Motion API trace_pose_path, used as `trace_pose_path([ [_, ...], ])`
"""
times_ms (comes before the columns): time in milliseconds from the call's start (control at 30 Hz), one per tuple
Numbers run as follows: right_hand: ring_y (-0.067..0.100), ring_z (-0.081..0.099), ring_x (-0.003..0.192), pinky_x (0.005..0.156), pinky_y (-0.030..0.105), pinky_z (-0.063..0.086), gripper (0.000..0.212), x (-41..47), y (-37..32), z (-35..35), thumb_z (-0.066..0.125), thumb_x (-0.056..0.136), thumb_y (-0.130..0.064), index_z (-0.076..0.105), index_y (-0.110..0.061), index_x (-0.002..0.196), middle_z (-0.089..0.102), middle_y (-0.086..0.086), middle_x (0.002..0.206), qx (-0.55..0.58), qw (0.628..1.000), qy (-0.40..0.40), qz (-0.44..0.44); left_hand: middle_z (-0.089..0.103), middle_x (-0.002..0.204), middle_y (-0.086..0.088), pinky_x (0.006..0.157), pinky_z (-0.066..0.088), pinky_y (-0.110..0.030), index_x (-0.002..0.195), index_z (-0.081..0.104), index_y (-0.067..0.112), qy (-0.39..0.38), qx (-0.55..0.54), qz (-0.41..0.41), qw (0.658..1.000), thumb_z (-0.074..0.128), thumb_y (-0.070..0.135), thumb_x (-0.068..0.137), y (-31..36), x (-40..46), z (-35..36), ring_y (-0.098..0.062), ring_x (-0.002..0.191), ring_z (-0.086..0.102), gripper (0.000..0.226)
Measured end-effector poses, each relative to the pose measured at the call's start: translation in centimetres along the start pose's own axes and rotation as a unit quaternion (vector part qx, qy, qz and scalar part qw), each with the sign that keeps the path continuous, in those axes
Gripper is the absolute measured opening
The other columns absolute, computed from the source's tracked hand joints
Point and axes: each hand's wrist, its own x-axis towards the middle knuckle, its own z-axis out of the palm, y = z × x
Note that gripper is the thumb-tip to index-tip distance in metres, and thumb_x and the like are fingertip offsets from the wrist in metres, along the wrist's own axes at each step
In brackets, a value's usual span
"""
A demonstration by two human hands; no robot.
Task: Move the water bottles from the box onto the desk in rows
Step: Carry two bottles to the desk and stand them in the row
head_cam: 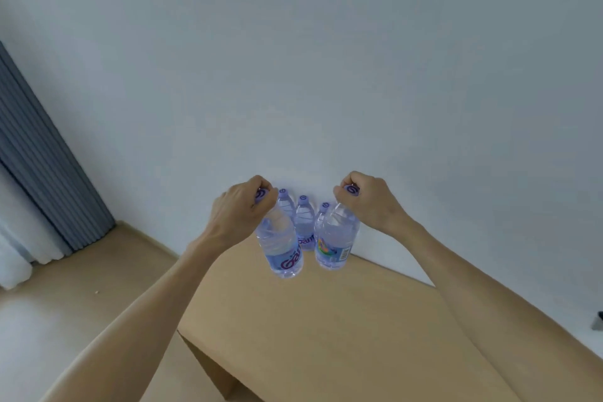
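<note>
we're seeing the left hand (243, 210) gripping a clear plastic water bottle with a purple cap (280, 248) by its neck, the right hand (367, 202) gripping a second clear bottle (336, 238) likewise, both hanging over the light wooden desk (342, 330), three more bottles (304, 222) standing behind by the white wall (326, 59).

The two held bottles (280, 245) hide most of three standing bottles (304, 222) behind. Fingers cover both held caps. The desk (342, 336) runs off the bottom edge.
</note>
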Motion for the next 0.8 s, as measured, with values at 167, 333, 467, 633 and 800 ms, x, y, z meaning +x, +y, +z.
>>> trace_pose_path([
  [167,0.015,0.056,0.065,0.062,0.031,0.048,0.020,1.7,3.6,-0.3,0.061,0.087,-0.037,0.061,-0.019,0.079,0.067,0.000,0.077,-0.011,0.998,0.015,0.060,0.056,0.059,0.011,0.052,0.033,-0.027,0.072,0.045,0.030,-0.088,-0.026,0.042,0.995,0.047,0.040,0.093,0.2,4.5,5.5,-0.007,0.058,0.049,0.023],
  [333,0.008,0.052,0.060,0.058,0.024,0.044,0.017,2.4,7.2,-0.5,0.061,0.086,-0.038,0.060,-0.024,0.077,0.065,-0.005,0.074,-0.032,0.990,0.048,0.128,0.056,0.061,0.012,0.052,0.036,-0.027,0.078,0.049,0.030,-0.159,-0.076,0.084,0.981,0.048,0.041,0.091,-0.2,8.1,11.1,-0.008,0.059,0.051,0.017],
  [467,0.009,0.054,0.065,0.060,0.023,0.044,0.015,2.7,9.2,-0.2,0.061,0.087,-0.035,0.060,-0.024,0.078,0.065,-0.007,0.075,-0.054,0.980,0.081,0.173,0.061,0.068,0.010,0.053,0.036,-0.025,0.083,0.053,0.028,-0.201,-0.094,0.124,0.967,0.049,0.041,0.092,-1.0,10.5,15.0,-0.010,0.066,0.057,0.016],
  [633,0.002,0.051,0.059,0.055,0.013,0.040,0.013,2.2,11.4,0.6,0.062,0.087,-0.033,0.059,-0.027,0.077,0.063,-0.010,0.071,-0.058,0.967,0.117,0.217,0.064,0.077,0.011,0.060,0.040,-0.029,0.089,0.056,0.024,-0.265,-0.105,0.167,0.944,0.048,0.040,0.092,-1.1,12.7,19.1,-0.015,0.074,0.059,0.018],
  [800,0.006,0.059,0.070,0.063,0.021,0.048,0.008,1.6,13.3,1.3,0.062,0.086,-0.037,0.061,-0.030,0.082,0.066,-0.011,0.078,-0.076,0.962,0.101,0.244,0.065,0.089,0.011,0.067,0.041,-0.031,0.095,0.055,0.026,-0.295,-0.048,0.224,0.927,0.043,0.044,0.094,-0.8,13.3,22.2,-0.019,0.078,0.059,0.022],
])
